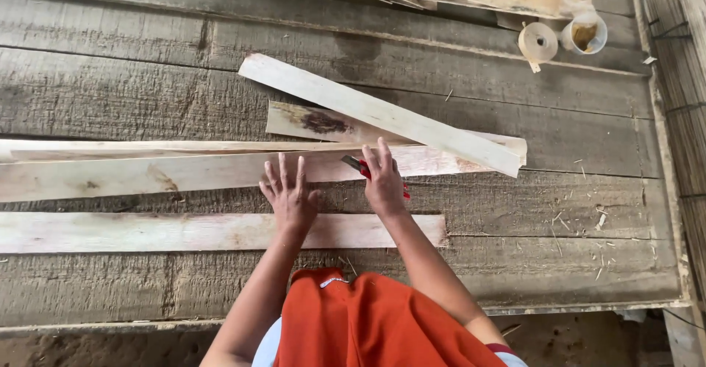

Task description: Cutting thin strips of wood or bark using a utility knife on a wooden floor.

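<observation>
Both bare forearms are stretched forward from the near edge of the table, converging toward its middle. The left hand (289, 196) is laid flat, palm down, with its fingers (282, 170) spread and pointed at the far edge. The right hand (384, 182) is set just beside it, palm down, fingers curled closed around a handle, the index finger extended forward.

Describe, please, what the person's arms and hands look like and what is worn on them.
Both forearms are bare from elbow to wrist, with no gloves, watch, rings or bracelets visible on the left hand or the right hand. Sleeves end near the elbows: a pale sleeve edge on the left arm, and a pale sleeve with a dark red band on the right. An orange cloth covers the lap.
</observation>
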